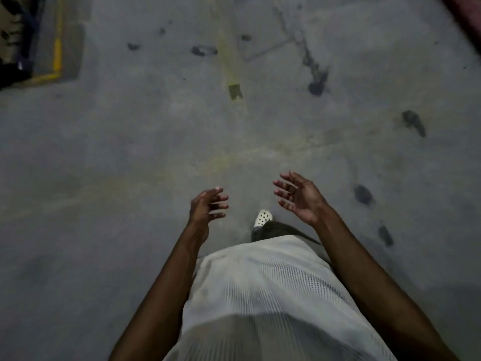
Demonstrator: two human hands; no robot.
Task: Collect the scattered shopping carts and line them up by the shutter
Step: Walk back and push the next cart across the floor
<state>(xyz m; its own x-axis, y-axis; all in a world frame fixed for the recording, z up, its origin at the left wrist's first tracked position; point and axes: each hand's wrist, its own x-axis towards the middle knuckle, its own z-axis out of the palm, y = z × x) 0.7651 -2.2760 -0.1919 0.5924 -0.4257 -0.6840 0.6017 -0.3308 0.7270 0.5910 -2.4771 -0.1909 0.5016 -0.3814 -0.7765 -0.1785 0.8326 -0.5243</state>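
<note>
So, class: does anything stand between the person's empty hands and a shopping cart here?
No cart or shutter shows. Left hand and right hand hang open over bare concrete floor, and nothing visible blocks the way ahead.

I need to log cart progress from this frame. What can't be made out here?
- Carts and shutter: none shows in the head view.
- Dark objects at top left: cut by the edge, blurred.
- Reddish thing at top right: cut off, blurred.
- Left hand and right hand: open, empty.
</note>
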